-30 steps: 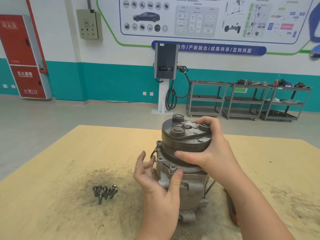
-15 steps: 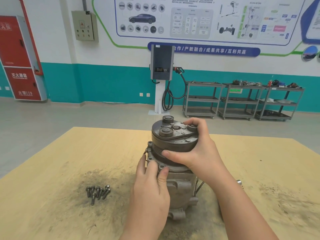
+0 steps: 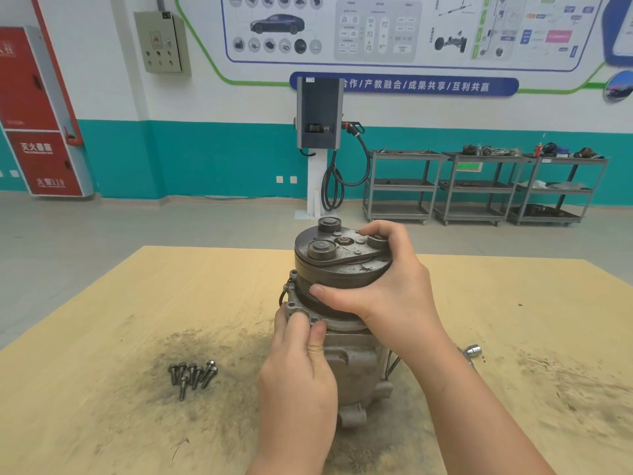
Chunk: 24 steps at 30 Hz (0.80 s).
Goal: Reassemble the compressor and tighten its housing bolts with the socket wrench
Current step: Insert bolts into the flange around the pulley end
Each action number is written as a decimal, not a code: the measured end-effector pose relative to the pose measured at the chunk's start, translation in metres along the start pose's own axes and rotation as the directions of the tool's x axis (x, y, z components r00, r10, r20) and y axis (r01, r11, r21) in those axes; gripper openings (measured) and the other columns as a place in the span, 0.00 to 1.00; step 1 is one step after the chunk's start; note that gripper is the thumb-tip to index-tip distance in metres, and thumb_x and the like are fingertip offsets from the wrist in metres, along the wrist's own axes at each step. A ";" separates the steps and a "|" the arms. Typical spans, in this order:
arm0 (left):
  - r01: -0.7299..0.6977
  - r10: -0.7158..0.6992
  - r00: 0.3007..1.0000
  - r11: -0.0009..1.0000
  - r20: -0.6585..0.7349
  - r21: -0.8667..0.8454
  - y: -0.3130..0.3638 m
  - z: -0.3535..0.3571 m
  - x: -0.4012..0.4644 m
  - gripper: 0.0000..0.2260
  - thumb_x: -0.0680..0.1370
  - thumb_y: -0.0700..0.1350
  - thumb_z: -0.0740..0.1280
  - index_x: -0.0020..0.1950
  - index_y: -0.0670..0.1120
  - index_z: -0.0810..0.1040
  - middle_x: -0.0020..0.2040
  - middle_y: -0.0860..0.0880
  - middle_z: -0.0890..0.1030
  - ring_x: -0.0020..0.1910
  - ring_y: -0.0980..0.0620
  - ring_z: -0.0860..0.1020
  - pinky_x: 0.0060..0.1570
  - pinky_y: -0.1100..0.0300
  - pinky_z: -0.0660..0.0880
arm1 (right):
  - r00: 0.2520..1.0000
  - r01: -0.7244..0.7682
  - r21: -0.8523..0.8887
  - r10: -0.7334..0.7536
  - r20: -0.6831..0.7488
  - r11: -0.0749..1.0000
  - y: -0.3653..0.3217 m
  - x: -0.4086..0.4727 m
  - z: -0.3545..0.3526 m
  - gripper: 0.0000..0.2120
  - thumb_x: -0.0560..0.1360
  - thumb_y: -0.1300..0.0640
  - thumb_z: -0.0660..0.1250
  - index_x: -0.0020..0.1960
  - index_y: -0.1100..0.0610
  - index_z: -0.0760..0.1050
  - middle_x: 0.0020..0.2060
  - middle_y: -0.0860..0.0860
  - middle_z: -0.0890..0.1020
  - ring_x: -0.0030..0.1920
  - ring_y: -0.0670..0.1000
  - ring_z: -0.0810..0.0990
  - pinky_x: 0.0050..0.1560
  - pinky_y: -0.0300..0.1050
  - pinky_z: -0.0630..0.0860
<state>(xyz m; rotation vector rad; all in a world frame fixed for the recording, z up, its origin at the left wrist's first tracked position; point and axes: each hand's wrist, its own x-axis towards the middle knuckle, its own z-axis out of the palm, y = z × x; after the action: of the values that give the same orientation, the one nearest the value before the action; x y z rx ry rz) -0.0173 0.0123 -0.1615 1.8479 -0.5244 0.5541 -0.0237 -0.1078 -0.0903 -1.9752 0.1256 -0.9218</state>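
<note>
The grey compressor stands upright on the wooden table, its dark round clutch plate on top. My right hand grips the clutch end from the right, thumb on its side and fingers over the top. My left hand holds the flange of the front housing, thumb and fingers pinching its bolt ears. Several loose housing bolts lie in a bunch on the table to the left. The socket wrench lies behind my right forearm; only its head shows.
Dark grime stains the table around the compressor and at the right. The table's far edge runs just behind the compressor. Beyond it stand a charging post and several grey shelf carts along the wall.
My left hand went from spread fingers beside the housing to closing on the flange. The view shifted, bringing the wrench head into sight. My right hand kept its hold on the clutch end.
</note>
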 end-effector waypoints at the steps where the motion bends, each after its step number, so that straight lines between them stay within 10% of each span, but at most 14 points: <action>1: -0.003 0.003 1.000 1.000 0.025 0.029 -0.003 0.000 0.000 0.13 0.76 0.62 0.47 0.38 0.55 0.61 0.57 0.34 0.77 0.53 0.35 0.74 0.41 0.53 0.61 | 1.000 -0.002 -0.001 0.002 0.017 1.000 0.000 0.001 -0.001 0.37 0.46 0.37 0.78 0.52 0.35 0.67 0.49 0.30 0.78 0.48 0.37 0.79 0.49 0.37 0.75; 6: 0.016 -0.013 0.997 0.999 0.070 -0.042 -0.009 0.001 -0.003 0.05 0.75 0.64 0.54 0.44 0.66 0.60 0.69 0.44 0.71 0.61 0.55 0.72 0.50 0.66 0.68 | 0.958 -0.072 0.058 0.053 0.283 0.996 -0.003 0.007 -0.029 0.41 0.52 0.34 0.77 0.60 0.30 0.62 0.58 0.33 0.76 0.59 0.38 0.76 0.57 0.38 0.72; 9: 0.115 -0.094 0.992 0.943 0.082 -0.313 -0.004 0.007 -0.005 0.15 0.70 0.63 0.63 0.51 0.71 0.59 0.77 0.60 0.48 0.69 0.79 0.56 0.67 0.75 0.61 | 0.976 -0.202 0.053 0.196 0.093 0.978 0.007 0.015 -0.071 0.34 0.60 0.24 0.68 0.61 0.37 0.65 0.59 0.39 0.78 0.56 0.40 0.79 0.55 0.42 0.75; 12: 0.149 -0.138 0.989 0.928 0.057 -0.341 -0.002 0.011 -0.004 0.30 0.70 0.63 0.63 0.65 0.78 0.50 0.73 0.74 0.44 0.74 0.71 0.53 0.75 0.59 0.56 | 0.849 -0.526 -0.216 0.522 -0.082 0.822 0.041 0.018 -0.102 0.16 0.75 0.43 0.66 0.51 0.55 0.74 0.42 0.53 0.83 0.36 0.51 0.82 0.44 0.49 0.79; 17: 0.164 -0.161 0.986 0.978 0.034 -0.126 0.014 0.022 -0.013 0.33 0.71 0.67 0.53 0.69 0.68 0.36 0.78 0.62 0.46 0.68 0.74 0.45 0.62 0.80 0.42 | 0.661 -0.545 -0.677 0.750 0.014 0.494 0.093 -0.015 -0.091 0.11 0.77 0.56 0.63 0.40 0.62 0.75 0.30 0.54 0.79 0.30 0.53 0.76 0.32 0.40 0.70; 21: 0.162 -0.150 0.983 0.980 0.106 -0.112 0.017 0.014 -0.014 0.28 0.73 0.69 0.50 0.70 0.70 0.40 0.76 0.69 0.47 0.71 0.71 0.51 0.69 0.70 0.49 | 0.843 -0.477 -0.520 0.537 -0.041 0.709 0.094 -0.029 -0.071 0.11 0.77 0.52 0.65 0.38 0.54 0.74 0.32 0.50 0.81 0.31 0.49 0.77 0.32 0.41 0.69; 24: 0.188 -0.178 0.982 0.952 0.061 -0.241 -0.010 -0.015 -0.001 0.16 0.79 0.65 0.54 0.66 0.67 0.66 0.65 0.75 0.70 0.64 0.73 0.70 0.63 0.71 0.67 | 0.954 -0.262 -0.271 0.208 -0.214 0.926 0.067 -0.050 -0.040 0.20 0.80 0.49 0.62 0.31 0.54 0.65 0.22 0.45 0.72 0.25 0.44 0.68 0.29 0.35 0.63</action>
<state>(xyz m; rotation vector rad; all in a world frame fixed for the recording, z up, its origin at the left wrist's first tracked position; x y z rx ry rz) -0.0143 0.0299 -0.1649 1.6509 -0.4211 0.3140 -0.0676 -0.1525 -0.1585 -2.0856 0.6274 -0.9650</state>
